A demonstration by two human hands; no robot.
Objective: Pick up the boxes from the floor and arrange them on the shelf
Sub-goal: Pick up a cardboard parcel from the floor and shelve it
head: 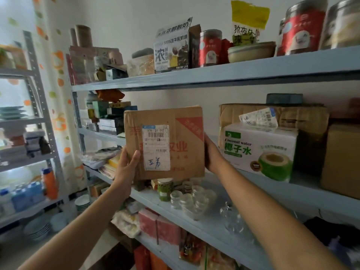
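Observation:
A brown cardboard box [175, 131] with a white shipping label and red print is held up in front of the blue shelf [303, 184]. My left hand [126, 168] grips its lower left corner, thumb on the front face. My right hand [211, 152] holds its right edge, fingers hidden behind the box. The box hovers at the level of the middle shelf, left of a white coconut water carton [259, 149]. The floor and any other boxes on it are out of view.
Brown cartons [303, 115] stand behind and right of the coconut carton. Small items [109, 117] crowd the shelf's left end. Glass cups [192, 199] and a green jar [165, 189] sit one level down. Tins and a yogurt carton [171, 53] fill the top shelf. A grey rack [39, 121] stands left.

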